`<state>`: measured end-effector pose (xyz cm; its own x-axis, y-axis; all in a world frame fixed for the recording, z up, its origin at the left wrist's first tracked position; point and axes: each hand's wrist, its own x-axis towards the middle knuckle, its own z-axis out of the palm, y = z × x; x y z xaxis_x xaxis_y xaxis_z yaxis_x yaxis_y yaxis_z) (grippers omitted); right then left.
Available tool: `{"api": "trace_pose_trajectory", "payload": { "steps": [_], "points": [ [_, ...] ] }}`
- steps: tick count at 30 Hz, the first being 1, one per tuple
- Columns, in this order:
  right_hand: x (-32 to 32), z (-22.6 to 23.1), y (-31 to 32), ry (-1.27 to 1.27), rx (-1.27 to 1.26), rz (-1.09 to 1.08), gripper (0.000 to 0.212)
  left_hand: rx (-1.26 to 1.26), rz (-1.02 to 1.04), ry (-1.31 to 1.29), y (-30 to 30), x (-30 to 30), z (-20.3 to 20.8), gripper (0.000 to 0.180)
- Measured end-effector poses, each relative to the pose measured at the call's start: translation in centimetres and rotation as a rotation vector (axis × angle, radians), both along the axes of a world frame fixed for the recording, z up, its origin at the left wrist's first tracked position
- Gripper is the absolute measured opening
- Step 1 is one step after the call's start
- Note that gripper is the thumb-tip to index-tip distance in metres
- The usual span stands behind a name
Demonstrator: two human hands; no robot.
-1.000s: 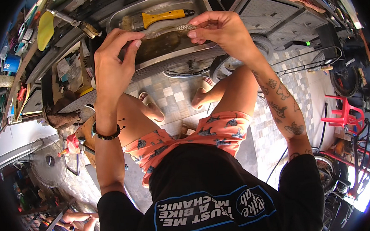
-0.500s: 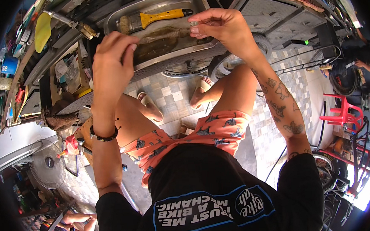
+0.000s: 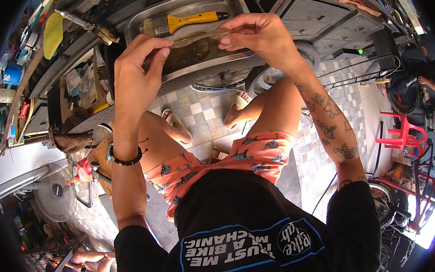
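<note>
A thin, slightly bowed, brownish-grey strip [image 3: 199,37] spans the gap between my hands above a metal tray [image 3: 208,63]; its exact kind is hard to make out. Thumb and fingers of my left hand [image 3: 141,66] pinch its left end. At the other end, my right hand [image 3: 256,31] grips it between thumb and fingers. Below the strip, dark, dirty liquid [image 3: 187,55] covers part of the tray's bottom. A paintbrush with a yellow handle [image 3: 195,18] lies along the far side of the tray, bristles to the left.
An open drawer [image 3: 82,89] with small items is left of the tray. Grey drawers [image 3: 315,18] stand at the right, near a bicycle wheel [image 3: 263,76]. A fan [image 3: 56,190], a red plastic chair [image 3: 401,129] and another person [image 3: 89,271] are farther off.
My left hand has moved slightly right and now pinches the strip. The strip shows stretched between both hands, while my right hand has shifted slightly left and down.
</note>
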<state>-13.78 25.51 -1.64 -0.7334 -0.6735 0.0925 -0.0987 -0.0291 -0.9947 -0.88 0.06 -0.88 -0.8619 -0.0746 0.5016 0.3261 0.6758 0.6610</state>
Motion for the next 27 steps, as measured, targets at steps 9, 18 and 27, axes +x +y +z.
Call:
{"api": "trace_pose_trajectory", "payload": {
  "steps": [9,18,27],
  "points": [
    [0.1,-0.4,0.4,-0.079,-0.051,-0.013,0.025,-0.004,-0.041,-0.056,-0.3,0.4,-0.2,0.014],
    [-0.3,-0.3,1.3,0.015,0.038,-0.07,0.019,-0.413,0.131,0.07,-1.3,0.7,-0.2,0.015],
    [-0.1,-0.3,-0.2,-0.068,-0.052,0.02,0.017,-0.033,0.013,0.029,0.0,0.2,0.3,0.014]
  ]
}}
